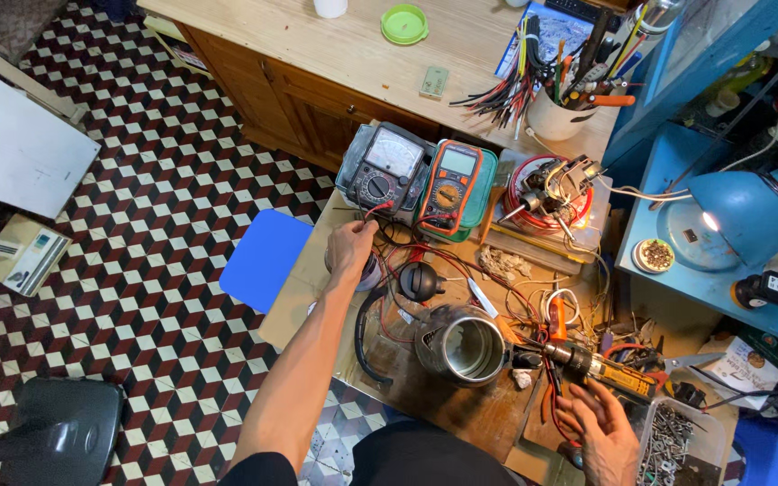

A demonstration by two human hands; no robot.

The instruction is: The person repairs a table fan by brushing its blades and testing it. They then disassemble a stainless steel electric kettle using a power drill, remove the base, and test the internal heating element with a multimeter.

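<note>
Left arm bare, stretched far forward and nearly straight, forearm running up the middle of the view. Left hand (pixel 350 247) back-side up, fingers curled down and bunched at the tips, wrist slightly bent. Right hand (pixel 603 434) low and close to the body, back-side up, fingers spread and loosely bent, pointing forward-left. Right forearm mostly out of view.

We see a checkered tile floor (pixel 164 180), a wooden cabinet (pixel 317 99), a blue stool (pixel 263 256), a lit blue lamp (pixel 731 211) and blue shelving (pixel 677 81).
</note>
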